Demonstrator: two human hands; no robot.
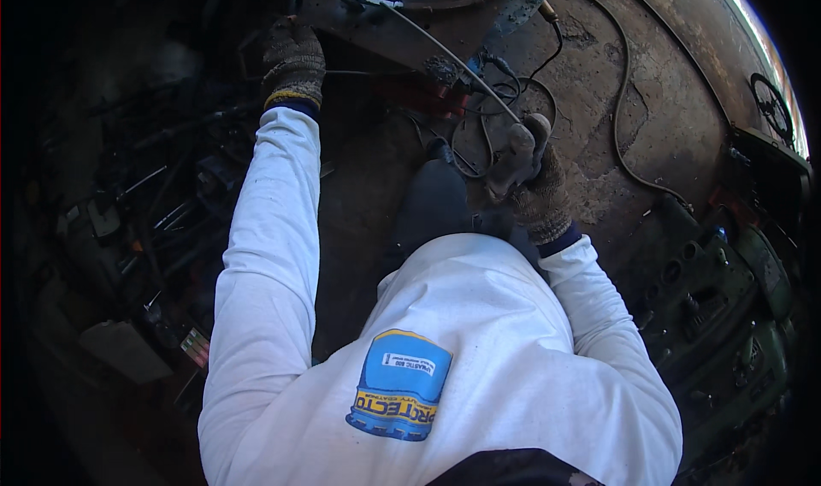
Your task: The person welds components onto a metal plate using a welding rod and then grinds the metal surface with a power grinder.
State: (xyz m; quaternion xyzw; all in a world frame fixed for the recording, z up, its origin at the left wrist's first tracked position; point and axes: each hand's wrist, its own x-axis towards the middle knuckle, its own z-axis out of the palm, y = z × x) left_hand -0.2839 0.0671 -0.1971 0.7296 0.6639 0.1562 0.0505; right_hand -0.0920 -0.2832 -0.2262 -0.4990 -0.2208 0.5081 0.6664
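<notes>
My right hand (532, 165), in a knitted work glove with grey-coated fingers, is closed round the near end of a thin, straight metal rod (462, 65). The rod slants away to the left, its far end over a dark metal plate (385, 41) with a curved piece on it. Farther left, my left hand (293, 57), in a similar glove with a yellow-edged cuff, is closed beside the plate's left corner. Its fingers point away from me, so what they hold cannot be made out.
Looped cables (487, 135) lie on the floor near my right hand, and a long cable (627, 84) curves across it. A green machine with levers (710, 289) stands at the right, near a handwheel (772, 108). Dark clutter (162, 195) with tools fills the left side.
</notes>
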